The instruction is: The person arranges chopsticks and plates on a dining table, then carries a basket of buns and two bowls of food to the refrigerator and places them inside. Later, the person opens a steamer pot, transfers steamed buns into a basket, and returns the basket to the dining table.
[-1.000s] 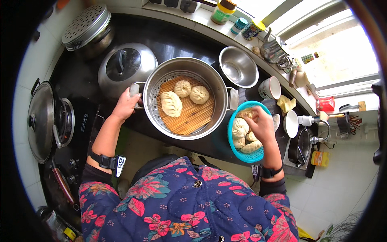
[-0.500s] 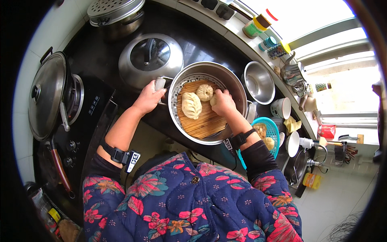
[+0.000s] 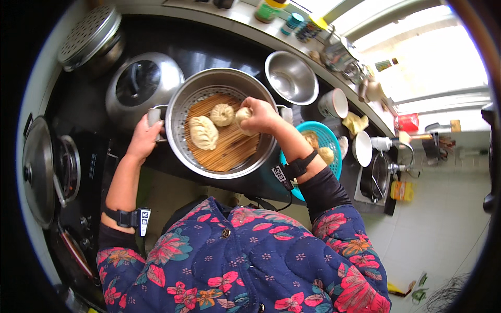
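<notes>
A round metal steamer pot (image 3: 180,159) stands on the counter before me, lined with a mat of thin wooden sticks (image 3: 224,159). On the mat lie a long pleated bun (image 3: 203,132) and a round steamed bun (image 3: 222,115). My left hand (image 3: 142,136) grips the pot's side handle (image 3: 154,117) at its left. Inside the pot's right half, my right hand (image 3: 260,116) has its fingers closed round another round bun (image 3: 243,118), partly hidden by them.
A turquoise colander (image 3: 334,151) holding buns is right of the pot, under my right forearm. Behind it are a steel bowl (image 3: 292,78) and a white bowl (image 3: 334,103). A domed lid (image 3: 169,70) sits left of the pot; a covered wok (image 3: 39,172) is on the stove.
The whole view has shifted, so the pot and counter appear further left. My right hand has lifted the round bun slightly off the mat. My left hand keeps the handle.
</notes>
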Demonstrator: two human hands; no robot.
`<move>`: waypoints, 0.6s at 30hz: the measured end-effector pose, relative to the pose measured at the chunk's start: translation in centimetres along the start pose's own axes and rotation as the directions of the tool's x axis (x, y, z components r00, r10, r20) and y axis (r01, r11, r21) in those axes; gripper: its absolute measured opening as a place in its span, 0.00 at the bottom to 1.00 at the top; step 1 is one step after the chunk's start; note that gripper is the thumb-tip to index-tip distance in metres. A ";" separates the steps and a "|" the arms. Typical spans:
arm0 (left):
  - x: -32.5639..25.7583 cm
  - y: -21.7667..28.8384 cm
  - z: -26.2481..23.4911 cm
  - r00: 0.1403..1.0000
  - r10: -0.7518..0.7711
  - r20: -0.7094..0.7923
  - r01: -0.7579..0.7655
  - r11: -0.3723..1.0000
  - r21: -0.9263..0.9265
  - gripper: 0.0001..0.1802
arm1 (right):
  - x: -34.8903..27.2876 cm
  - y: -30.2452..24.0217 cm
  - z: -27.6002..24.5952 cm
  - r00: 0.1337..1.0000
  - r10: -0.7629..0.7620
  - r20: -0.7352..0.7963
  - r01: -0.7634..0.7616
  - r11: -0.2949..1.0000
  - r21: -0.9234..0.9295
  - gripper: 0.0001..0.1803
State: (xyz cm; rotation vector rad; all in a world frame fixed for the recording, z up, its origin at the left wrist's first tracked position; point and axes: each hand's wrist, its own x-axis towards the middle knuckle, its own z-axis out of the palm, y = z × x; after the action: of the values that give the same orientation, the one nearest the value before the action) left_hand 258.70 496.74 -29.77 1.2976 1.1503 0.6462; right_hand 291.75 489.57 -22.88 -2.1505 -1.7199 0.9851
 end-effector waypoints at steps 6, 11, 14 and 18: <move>-0.6 1.3 0.0 0.997 -0.079 0.018 0.077 0.993 0.085 0.14 | -9.2 5.8 -8.5 0.992 -0.128 -0.019 0.100 0.669 0.737 0.29; -0.8 1.6 0.1 0.995 -0.102 0.010 0.100 0.988 0.114 0.14 | -17.0 13.2 -8.8 0.948 0.211 -0.237 -0.063 0.858 0.510 0.30; -0.8 1.6 0.2 0.993 -0.117 0.004 0.116 0.985 0.130 0.14 | -19.0 16.2 -6.0 0.850 0.410 -0.331 -0.279 0.883 0.377 0.32; -0.6 1.9 0.2 0.992 -0.125 -0.003 0.124 0.978 0.170 0.14 | -18.2 17.9 -2.8 0.840 0.290 -0.459 -0.340 0.940 -0.029 0.31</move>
State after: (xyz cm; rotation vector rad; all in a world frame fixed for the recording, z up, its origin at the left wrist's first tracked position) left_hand 259.12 496.53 -27.80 1.3571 1.2919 0.4581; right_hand 305.77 468.08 -23.96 -2.5356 -1.2482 0.3979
